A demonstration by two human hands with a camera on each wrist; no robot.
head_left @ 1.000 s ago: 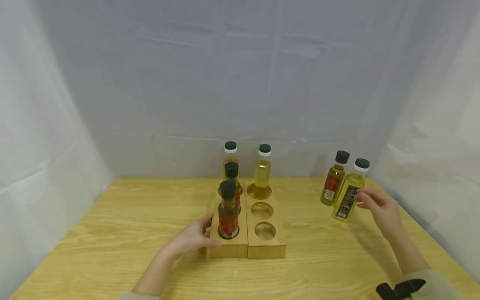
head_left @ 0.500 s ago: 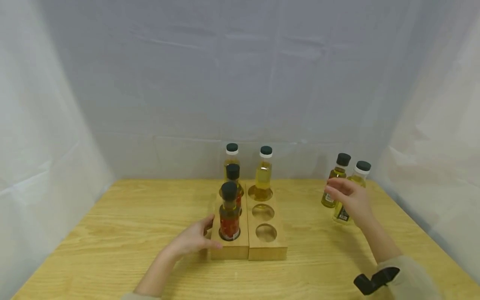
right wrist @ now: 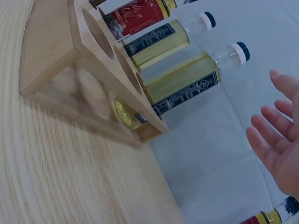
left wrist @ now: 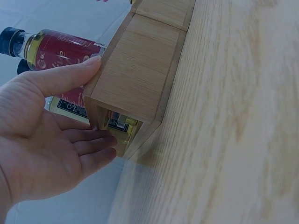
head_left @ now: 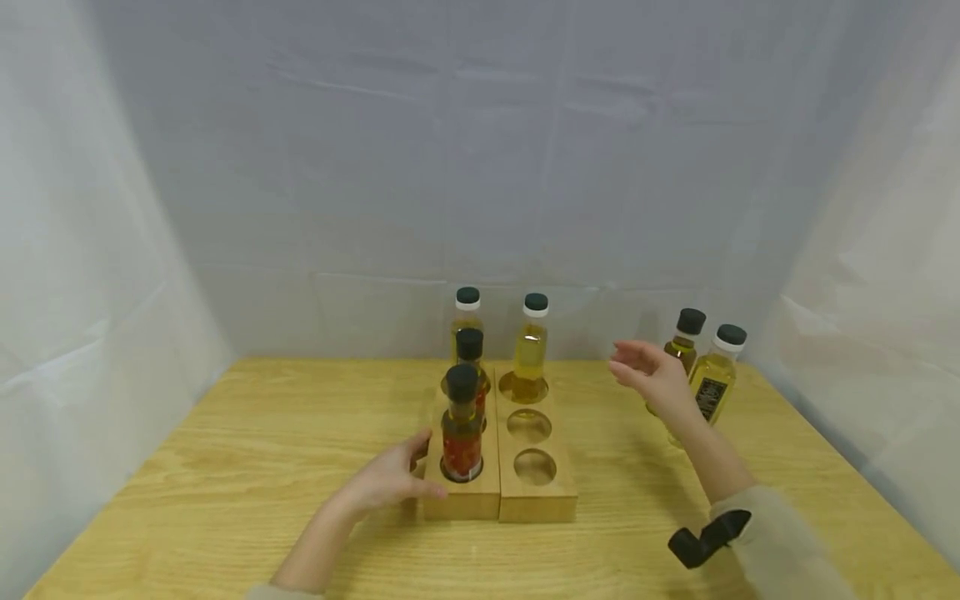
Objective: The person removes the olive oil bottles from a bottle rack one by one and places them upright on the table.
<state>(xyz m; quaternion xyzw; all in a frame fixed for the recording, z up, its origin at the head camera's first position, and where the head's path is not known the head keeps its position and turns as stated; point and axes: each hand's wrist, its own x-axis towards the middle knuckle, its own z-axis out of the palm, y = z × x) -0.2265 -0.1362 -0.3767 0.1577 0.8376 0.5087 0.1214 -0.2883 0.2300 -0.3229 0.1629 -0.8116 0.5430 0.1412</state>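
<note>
My left hand (head_left: 386, 479) rests against the front left corner of a wooden bottle rack (head_left: 461, 505), thumb on its edge, fingers slightly bent beside its open end. That rack holds two red-labelled olive oil bottles (head_left: 461, 442) in front and a pale oil bottle (head_left: 467, 315) behind. Alongside stands a second rack (head_left: 537, 507) with one pale oil bottle (head_left: 529, 350) in its rear hole; its other two holes hold nothing. My right hand (head_left: 660, 379) hovers right of the racks, fingers loosely bent, nothing held. In the right wrist view its fingers (right wrist: 271, 135) spread apart from the bottles.
At the table's right, behind my right arm, stand a dark-capped oil bottle (head_left: 690, 323) and a pale oil bottle with a black label (head_left: 716, 379), both partly covered. White sheeting (head_left: 375, 208) hangs behind and along both sides of the wooden table (head_left: 300, 408).
My right hand has moved left from beside the pale oil bottle, past the dark-capped one, toward the racks, holding nothing. My left hand keeps its place at the rack's corner.
</note>
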